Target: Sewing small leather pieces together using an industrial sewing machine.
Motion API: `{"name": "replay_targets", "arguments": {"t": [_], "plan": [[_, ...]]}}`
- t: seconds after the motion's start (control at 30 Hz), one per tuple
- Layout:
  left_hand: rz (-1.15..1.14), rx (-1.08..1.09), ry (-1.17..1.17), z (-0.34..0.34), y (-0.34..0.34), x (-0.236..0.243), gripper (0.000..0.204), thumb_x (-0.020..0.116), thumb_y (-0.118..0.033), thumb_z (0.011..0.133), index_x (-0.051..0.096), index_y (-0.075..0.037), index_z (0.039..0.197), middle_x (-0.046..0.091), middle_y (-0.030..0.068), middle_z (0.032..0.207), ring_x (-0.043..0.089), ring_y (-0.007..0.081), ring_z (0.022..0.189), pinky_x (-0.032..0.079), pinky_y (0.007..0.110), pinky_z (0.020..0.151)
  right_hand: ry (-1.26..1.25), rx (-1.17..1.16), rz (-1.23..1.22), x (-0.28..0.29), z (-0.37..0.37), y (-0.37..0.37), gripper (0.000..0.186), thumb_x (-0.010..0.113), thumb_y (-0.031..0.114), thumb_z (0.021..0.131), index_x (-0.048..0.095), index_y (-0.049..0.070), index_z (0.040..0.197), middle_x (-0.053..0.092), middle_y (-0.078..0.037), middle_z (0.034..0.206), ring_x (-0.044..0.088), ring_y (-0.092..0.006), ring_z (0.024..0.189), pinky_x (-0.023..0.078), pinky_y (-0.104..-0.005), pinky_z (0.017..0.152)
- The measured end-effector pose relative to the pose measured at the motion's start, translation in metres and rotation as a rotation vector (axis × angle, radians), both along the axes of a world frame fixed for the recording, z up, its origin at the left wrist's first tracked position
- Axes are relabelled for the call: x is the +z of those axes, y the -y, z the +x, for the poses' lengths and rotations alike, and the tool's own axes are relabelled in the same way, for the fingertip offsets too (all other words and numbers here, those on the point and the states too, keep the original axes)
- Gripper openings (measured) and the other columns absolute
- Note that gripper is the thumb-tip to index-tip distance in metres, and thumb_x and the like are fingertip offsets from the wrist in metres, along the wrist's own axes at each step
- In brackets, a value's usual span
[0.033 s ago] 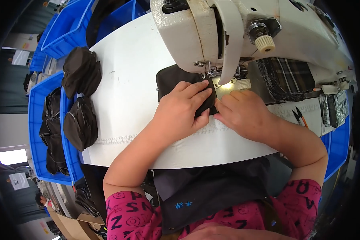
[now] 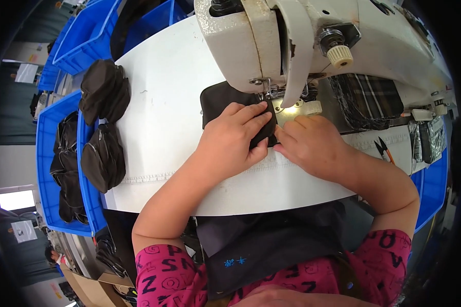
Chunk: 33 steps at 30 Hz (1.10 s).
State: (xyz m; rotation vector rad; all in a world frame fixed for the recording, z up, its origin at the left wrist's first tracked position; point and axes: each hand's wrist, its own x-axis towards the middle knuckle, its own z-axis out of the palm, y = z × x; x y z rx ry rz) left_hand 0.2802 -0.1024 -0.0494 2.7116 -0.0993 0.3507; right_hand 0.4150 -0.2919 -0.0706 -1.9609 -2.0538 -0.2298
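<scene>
A dark fabric piece (image 2: 220, 100) with rounded corners lies on the white table under the needle area of a sewing machine (image 2: 246, 48). My left hand (image 2: 235, 134) rests on top of it, fingers stretched out and pressing it down beside the presser foot (image 2: 264, 96). At the fabric's right edge my right hand (image 2: 310, 143) has thumb and fingers closed in a pinch on that edge. The right fingertips are partly hidden by the hand, and the stitching point is mostly covered by the machine head.
Dark zippered pouches (image 2: 105, 92) are stacked at the table's left. A blue bin (image 2: 46, 153) beside them holds more. To the right are a stack of plaid fabric pieces (image 2: 369, 102), orange-handled thread snips (image 2: 386, 151) and a blue bin (image 2: 429, 189). A ruler strip (image 2: 148, 177) crosses the table.
</scene>
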Motion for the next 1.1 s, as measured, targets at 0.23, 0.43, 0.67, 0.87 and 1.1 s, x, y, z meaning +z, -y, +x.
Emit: {"name": "replay_targets", "arguments": {"t": [0.23,0.43,0.67,0.87,1.1], "plan": [[0.046,0.007,0.043,0.006,-0.016,-0.001,0.047,0.076,-0.019,0.078,0.073,-0.003,0.122,0.068,0.0103,0.132,0.065,0.0287,0.112,0.057,0.038,0.094,-0.055,-0.007,0.026,-0.003,0.003,-0.004,0.035,0.076,0.031,0.089,0.07,0.004,0.112,0.06,-0.005,0.086,0.065,-0.0216,0.081,0.053,-0.0364,0.068],[-0.069,-0.085,-0.142,0.009,-0.028,0.014,0.044,0.078,-0.022,0.084,0.071,-0.006,0.125,0.064,0.0108,0.133,0.062,0.0307,0.12,0.054,0.04,0.099,-0.079,0.045,0.021,-0.003,0.009,-0.002,0.034,0.076,0.031,0.09,0.07,0.005,0.112,0.06,-0.004,0.086,0.066,-0.0206,0.083,0.053,-0.0354,0.068],[-0.122,-0.048,-0.182,0.01,-0.025,0.008,0.042,0.082,-0.017,0.083,0.073,-0.007,0.123,0.065,0.0067,0.126,0.064,0.0285,0.115,0.055,0.038,0.095,-0.074,0.069,0.029,0.0,0.008,-0.003,0.025,0.075,0.03,0.091,0.068,0.009,0.101,0.06,-0.003,0.084,0.064,-0.0208,0.08,0.052,-0.0355,0.067],[-0.112,-0.03,-0.142,0.011,-0.024,0.0,0.038,0.082,-0.016,0.083,0.074,-0.007,0.12,0.065,0.0056,0.124,0.064,0.0274,0.114,0.055,0.038,0.094,-0.108,0.053,0.003,-0.003,0.008,-0.004,0.026,0.075,0.031,0.091,0.068,0.008,0.1,0.06,-0.004,0.083,0.064,-0.0215,0.079,0.052,-0.0355,0.067],[-0.079,0.023,-0.09,0.013,-0.022,0.001,0.041,0.08,-0.02,0.086,0.074,-0.01,0.125,0.069,0.0118,0.124,0.065,0.0346,0.114,0.053,0.043,0.097,-0.11,0.005,0.036,-0.005,0.007,-0.008,0.033,0.076,0.032,0.09,0.071,0.007,0.11,0.062,-0.004,0.083,0.066,-0.0234,0.08,0.051,-0.0374,0.07]]}}
